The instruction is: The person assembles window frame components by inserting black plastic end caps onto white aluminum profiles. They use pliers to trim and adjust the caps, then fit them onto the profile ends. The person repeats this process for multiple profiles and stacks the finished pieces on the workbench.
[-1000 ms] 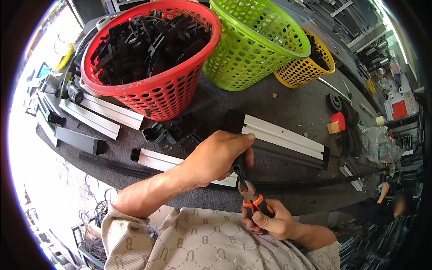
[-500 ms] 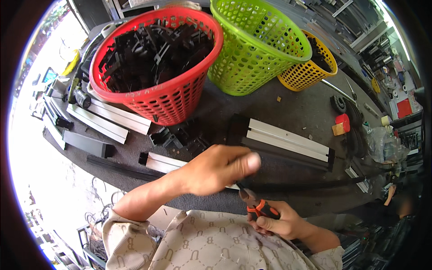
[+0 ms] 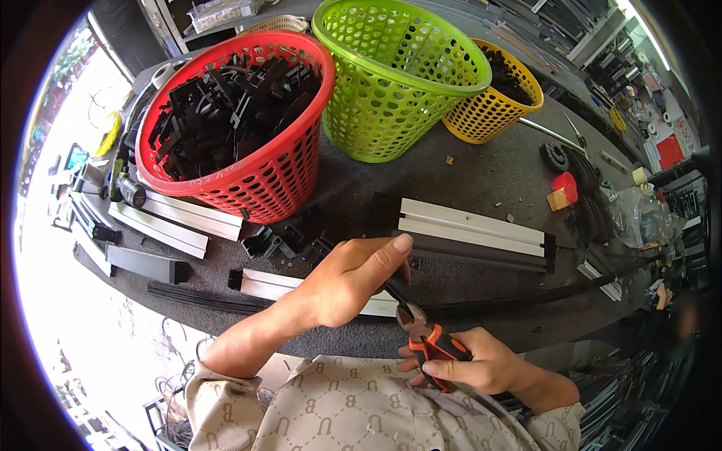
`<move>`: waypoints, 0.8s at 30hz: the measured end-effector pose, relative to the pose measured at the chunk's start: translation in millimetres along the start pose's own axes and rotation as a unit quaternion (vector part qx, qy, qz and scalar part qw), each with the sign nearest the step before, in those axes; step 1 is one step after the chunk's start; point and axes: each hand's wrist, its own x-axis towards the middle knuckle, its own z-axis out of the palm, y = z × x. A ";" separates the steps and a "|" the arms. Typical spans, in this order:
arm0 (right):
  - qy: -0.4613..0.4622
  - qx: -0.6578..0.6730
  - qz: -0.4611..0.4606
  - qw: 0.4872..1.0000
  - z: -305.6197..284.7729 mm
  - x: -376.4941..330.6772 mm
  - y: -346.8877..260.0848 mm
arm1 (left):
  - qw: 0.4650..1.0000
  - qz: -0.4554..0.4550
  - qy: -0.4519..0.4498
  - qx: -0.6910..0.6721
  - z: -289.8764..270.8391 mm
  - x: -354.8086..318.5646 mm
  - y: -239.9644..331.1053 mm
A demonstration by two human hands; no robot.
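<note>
The left hand (image 3: pixel 353 282) curls closed over a small black plastic part, mostly hidden under the fingers (image 3: pixel 391 252), just above the near edge of the table (image 3: pixel 481 158). The right hand (image 3: pixel 474 364) is wrapped shut around the orange-and-black handles of the pliers (image 3: pixel 425 338), whose steel nose points up at that part. The part likely handles as light, stiff and a little slick, best pinched by its flat sides. Beneath lies a pale, ribbed aluminium profile (image 3: pixel 474 225), rigid and long. Farther off stand three perforated plastic baskets: a red basket (image 3: pixel 263 180) heaped with black clips on the left, a green basket (image 3: pixel 391 105), and a yellow basket (image 3: pixel 489 113) to the right.
</note>
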 end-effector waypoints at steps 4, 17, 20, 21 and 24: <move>0.008 -0.002 0.000 1.000 1.6 1.1 -1.9 | 1.000 0.006 0.016 0.009 5.7 -0.9 3.0; 0.031 0.055 -0.012 0.998 18.0 5.6 23.4 | 0.995 -0.030 0.042 -0.083 18.7 -8.8 -6.7; 0.036 0.051 -0.042 0.997 20.7 8.9 32.5 | 0.989 0.011 0.079 -0.123 24.8 -7.9 -13.5; 0.036 0.054 -0.047 0.997 20.8 10.0 35.4 | 0.986 0.030 0.092 -0.136 24.8 -8.3 -16.5; 0.040 0.057 -0.045 0.997 20.6 12.7 43.6 | 0.964 -0.133 0.067 -0.220 22.8 -17.8 -24.3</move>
